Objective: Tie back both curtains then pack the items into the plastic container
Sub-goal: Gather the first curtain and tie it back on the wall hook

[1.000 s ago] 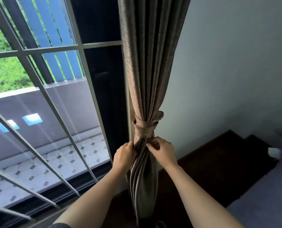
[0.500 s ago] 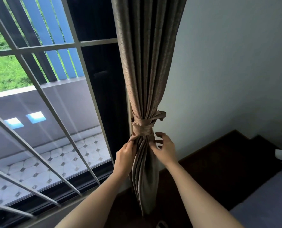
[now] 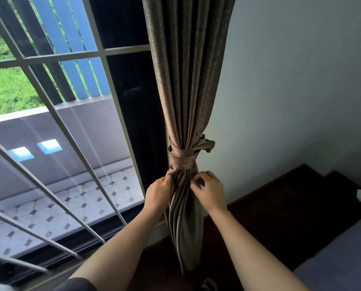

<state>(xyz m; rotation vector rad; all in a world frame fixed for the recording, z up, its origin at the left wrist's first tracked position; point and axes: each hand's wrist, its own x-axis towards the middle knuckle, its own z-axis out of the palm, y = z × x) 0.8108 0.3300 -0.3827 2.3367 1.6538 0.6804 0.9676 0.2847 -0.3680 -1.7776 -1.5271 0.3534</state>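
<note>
A taupe curtain (image 3: 186,85) hangs gathered in the middle of the view, against the wall by the window. A matching fabric tie-back (image 3: 182,158) is wrapped and knotted around it, with a loose end sticking out to the right. My left hand (image 3: 159,195) grips the curtain's left folds just below the knot. My right hand (image 3: 210,191) pinches the folds on the right side at the same height. No plastic container or loose items are in view.
A barred window (image 3: 55,122) fills the left, with a tiled balcony beyond. A pale wall (image 3: 291,91) is on the right. Below it lies dark wooden furniture (image 3: 291,204), with a grey bed surface (image 3: 343,261) at the lower right.
The view has shifted slightly so the knot sits higher. My right hand went from an open-fingered touch half a second ago to pinching the folds. My left hand kept its grip.
</note>
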